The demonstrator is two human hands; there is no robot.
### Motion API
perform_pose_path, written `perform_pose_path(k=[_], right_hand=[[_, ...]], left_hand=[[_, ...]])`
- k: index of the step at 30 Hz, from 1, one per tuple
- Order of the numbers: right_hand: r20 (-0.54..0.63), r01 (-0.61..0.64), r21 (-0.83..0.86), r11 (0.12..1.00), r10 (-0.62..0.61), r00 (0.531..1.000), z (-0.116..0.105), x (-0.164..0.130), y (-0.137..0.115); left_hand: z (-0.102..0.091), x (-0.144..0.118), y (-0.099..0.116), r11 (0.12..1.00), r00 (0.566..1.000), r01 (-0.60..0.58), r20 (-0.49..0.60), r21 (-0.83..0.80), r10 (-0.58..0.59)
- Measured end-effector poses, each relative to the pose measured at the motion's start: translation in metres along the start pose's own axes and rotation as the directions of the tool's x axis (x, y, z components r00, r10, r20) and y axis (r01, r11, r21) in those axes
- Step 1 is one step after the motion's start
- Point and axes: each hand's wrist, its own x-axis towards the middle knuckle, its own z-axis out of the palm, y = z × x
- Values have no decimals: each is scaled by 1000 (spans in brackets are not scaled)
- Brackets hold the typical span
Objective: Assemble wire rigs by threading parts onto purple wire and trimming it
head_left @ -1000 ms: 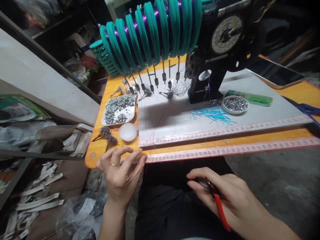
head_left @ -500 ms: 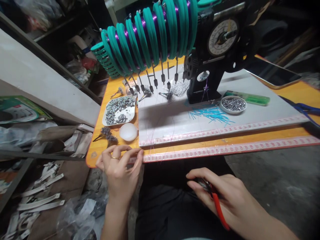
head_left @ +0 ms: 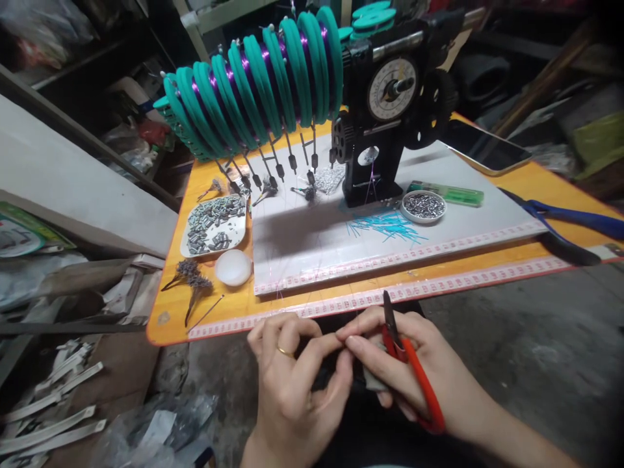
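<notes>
My left hand (head_left: 297,383) is in front of the table edge, its fingers bent and closed in a pinch. What it pinches, if anything, is too small to make out. My right hand (head_left: 419,364) meets it, thumb and forefinger touching the left fingertips. Across the right palm lie red-handled scissors (head_left: 414,370), dark blade pointing up. A greyish scrap (head_left: 374,381) shows under the right fingers. Fine purple threads (head_left: 373,177) run from the machine (head_left: 373,149) and its spools of purple line (head_left: 263,71) towards the table's front edge.
On the table (head_left: 166,318) are a white tray of grey weights (head_left: 214,224), a white cup (head_left: 233,268), dark wire bundles (head_left: 192,279), a dish of metal bits (head_left: 424,207), blue sticks (head_left: 387,225), blue-handled pliers (head_left: 560,221), a green box cutter (head_left: 448,194) and a phone (head_left: 485,146).
My left hand has moved right, off the table's front-left corner, to meet my right hand. The right hand has turned, so the scissors blade now points up. The view has shifted.
</notes>
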Motion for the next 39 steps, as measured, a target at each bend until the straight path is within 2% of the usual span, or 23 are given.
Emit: perform_pose_path(k=[2, 5, 6, 8, 12, 14, 16, 20, 23, 26, 32, 39], right_hand=[[-33, 16, -22, 1000, -17, 999, -2, -2, 1], [-30, 38, -97, 995, -41, 999, -3, -8, 5], [-15, 44, -120, 992, -46, 999, -3, -11, 6], [4, 56, -156, 986, -56, 998, -6, -15, 9], [-37, 112, -210, 971, -123, 992, -18, -19, 9], [-54, 182, -286, 941, -206, 977, -25, -18, 9], [-76, 246, -388, 888, -296, 952, -30, -16, 9], [-92, 342, -516, 785, -447, 890, -30, -9, 11], [-56, 369, -552, 747, -475, 878, -26, -4, 11], [-13, 378, -548, 746, -459, 888, -26, -2, 9], [-8, 383, -529, 757, -456, 890, -28, 0, 10], [-103, 392, -544, 742, -523, 846, -28, 1, 17]], left_hand=[[5, -1, -1, 993, 998, -21, -63, -118, 13], [14, 3, 0, 914, 973, -151, -221, -377, 70], [17, 7, 0, 880, 971, -185, -217, -437, 97], [22, 17, 1, 857, 977, -212, -133, -470, 169], [23, 32, -3, 899, 952, -263, 58, -351, 301], [21, 33, -8, 917, 939, -259, 144, -304, 312], [19, 31, -13, 934, 935, -254, 182, -252, 304], [15, 26, -18, 960, 945, -250, 185, -127, 270], [16, 24, -17, 973, 962, -164, 191, -164, 194], [18, 23, -16, 960, 965, -106, 205, -261, 162], [20, 23, -21, 951, 968, -131, 172, -280, 184], [26, 31, -21, 991, 980, -70, 177, -113, 90]])
